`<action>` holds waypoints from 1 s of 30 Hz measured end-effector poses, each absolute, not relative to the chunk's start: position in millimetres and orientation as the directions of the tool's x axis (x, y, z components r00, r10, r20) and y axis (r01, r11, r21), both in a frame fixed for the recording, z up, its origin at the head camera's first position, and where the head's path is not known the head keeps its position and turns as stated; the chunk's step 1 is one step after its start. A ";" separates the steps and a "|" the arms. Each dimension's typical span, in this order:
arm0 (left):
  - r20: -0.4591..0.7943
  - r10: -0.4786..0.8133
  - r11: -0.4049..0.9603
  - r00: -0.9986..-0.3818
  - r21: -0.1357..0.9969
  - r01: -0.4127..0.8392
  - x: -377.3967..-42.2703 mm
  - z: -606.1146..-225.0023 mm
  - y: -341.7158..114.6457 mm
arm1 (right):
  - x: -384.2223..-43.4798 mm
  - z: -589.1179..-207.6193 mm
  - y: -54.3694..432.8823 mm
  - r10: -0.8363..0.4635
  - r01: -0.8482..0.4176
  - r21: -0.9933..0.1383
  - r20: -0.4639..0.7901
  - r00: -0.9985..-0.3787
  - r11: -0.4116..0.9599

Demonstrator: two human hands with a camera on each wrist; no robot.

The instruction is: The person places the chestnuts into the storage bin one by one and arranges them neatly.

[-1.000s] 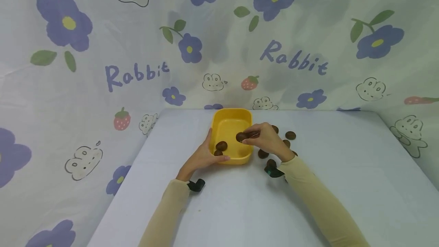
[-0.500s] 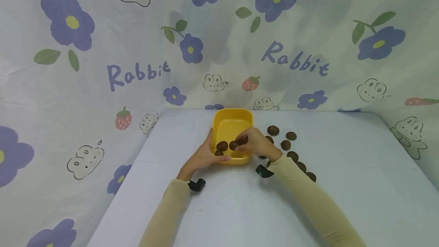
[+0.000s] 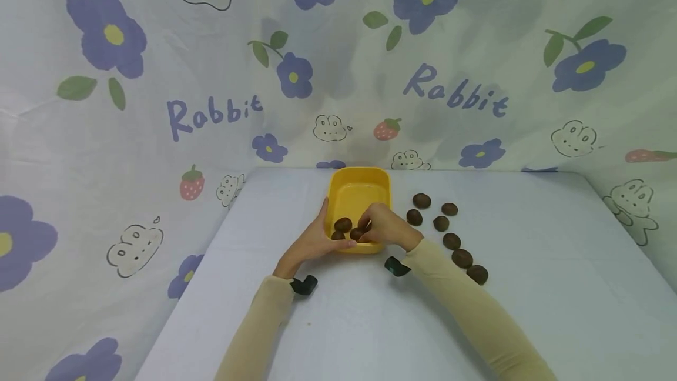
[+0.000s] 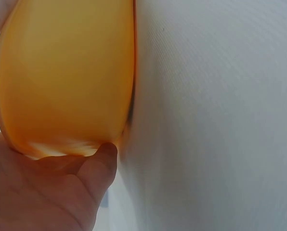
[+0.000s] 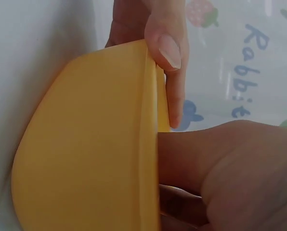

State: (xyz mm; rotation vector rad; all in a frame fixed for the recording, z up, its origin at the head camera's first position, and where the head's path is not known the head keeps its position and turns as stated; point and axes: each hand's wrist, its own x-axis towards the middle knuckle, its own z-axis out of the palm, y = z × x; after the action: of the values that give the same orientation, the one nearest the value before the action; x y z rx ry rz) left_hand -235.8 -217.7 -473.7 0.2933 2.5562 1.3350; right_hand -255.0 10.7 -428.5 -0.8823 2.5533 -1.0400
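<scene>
A yellow rectangular box (image 3: pixel 355 196) stands on the white table, and my left hand (image 3: pixel 309 241) grips its near left corner. The thumb lies along the front rim, and the fingers reach along the left side. My right hand (image 3: pixel 389 229) is lowered into the box's near part and pinches a brown chestnut (image 3: pixel 357 234) close to the floor. Beside it lie two more chestnuts, one (image 3: pixel 343 225) behind the other (image 3: pixel 337 236). In the right wrist view, the box wall (image 5: pixel 90 134) hides the right fingertips. The left wrist view shows the box's outer side (image 4: pixel 66 72).
Several loose chestnuts (image 3: pixel 441 223) lie scattered on the table to the right of the box, the nearest one (image 3: pixel 477 275) beside the right sleeve. A patterned cloth backdrop (image 3: pixel 338 75) rises behind the table's far edge.
My right hand has moved left and toward me with the chestnut, down into the box's near end. The left hand and the box have stayed in place.
</scene>
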 end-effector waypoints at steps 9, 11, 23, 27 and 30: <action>-0.120 0.290 0.561 -0.950 0.825 0.068 -236.4 -474.1 -218.5 | -255.5 -429.6 3.6 -0.616 -0.434 -0.667 -0.048 -0.786 0.605; -0.123 0.290 0.561 -0.949 0.825 0.064 -236.5 -474.3 -218.5 | -255.8 -430.6 2.2 -0.622 -0.444 -0.656 -0.049 -0.782 0.610; -0.108 0.294 0.547 -0.950 0.834 0.075 -236.0 -475.4 -216.9 | -258.0 -433.0 -0.5 -0.596 -0.419 -0.625 -0.093 -0.798 0.659; -0.101 0.299 0.541 -0.949 0.837 0.081 -236.0 -476.0 -217.1 | -257.3 -432.7 -1.4 -0.592 -0.409 -0.631 -0.100 -0.800 0.660; -0.109 0.296 0.547 -0.949 0.834 0.075 -235.0 -475.8 -217.9 | -256.9 -431.8 -2.5 -0.602 -0.425 -0.624 -0.093 -0.793 0.656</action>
State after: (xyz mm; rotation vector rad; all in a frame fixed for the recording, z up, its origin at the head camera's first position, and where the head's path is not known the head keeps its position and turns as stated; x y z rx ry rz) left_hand -235.0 -217.9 -475.8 0.3116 2.5472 1.3568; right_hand -256.9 -2.5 -431.8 -0.8222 2.5833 -0.8651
